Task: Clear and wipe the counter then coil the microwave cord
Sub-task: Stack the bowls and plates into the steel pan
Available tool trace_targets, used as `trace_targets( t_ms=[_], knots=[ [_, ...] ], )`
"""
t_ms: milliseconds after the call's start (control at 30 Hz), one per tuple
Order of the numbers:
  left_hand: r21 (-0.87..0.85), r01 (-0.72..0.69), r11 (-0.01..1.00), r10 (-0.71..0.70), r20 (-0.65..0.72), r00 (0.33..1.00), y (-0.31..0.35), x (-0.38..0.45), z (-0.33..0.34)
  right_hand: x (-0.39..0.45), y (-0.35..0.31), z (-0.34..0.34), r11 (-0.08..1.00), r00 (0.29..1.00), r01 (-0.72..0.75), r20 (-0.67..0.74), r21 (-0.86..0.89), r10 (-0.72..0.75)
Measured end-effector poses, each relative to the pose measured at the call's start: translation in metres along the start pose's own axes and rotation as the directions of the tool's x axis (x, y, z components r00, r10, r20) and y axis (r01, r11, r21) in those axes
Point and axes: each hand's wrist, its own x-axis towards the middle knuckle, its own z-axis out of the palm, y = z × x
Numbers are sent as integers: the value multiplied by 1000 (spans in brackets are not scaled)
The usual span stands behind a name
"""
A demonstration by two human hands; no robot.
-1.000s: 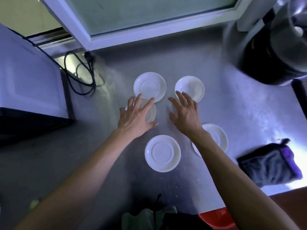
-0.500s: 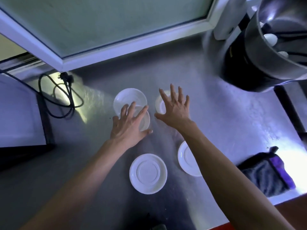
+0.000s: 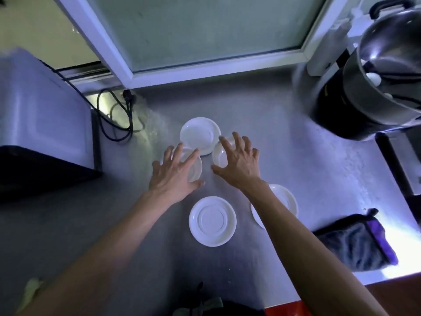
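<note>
So, my left hand (image 3: pixel 175 176) lies spread flat over one saucer (image 3: pixel 193 167), right hand (image 3: pixel 239 163) fingers curled above another saucer (image 3: pixel 218 156), gripping nothing I can see. Microwave (image 3: pixel 45 124) far left on table (image 3: pixel 296 160), cord (image 3: pixel 118 117) loose behind. No readable writing.

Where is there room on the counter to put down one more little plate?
Bare counter lies between the white saucers and the steel pot, and in front of the microwave on the left. The middle is crowded: five saucers under the left hand and right hand. The cord and cloth fill two corners.
</note>
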Motion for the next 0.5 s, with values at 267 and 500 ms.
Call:
trace_targets(
  t_ms=[267,500],
  knots=[
    [-21,152,988,-153,-63,986,-55,-114,-3,-78,-80,5,975,975,219,-22,-26,-219],
    [-82,285,955,-291,-76,954,-102,-230,1,-150,-160,18,920,923,384,18,-74,-384]
  ],
)
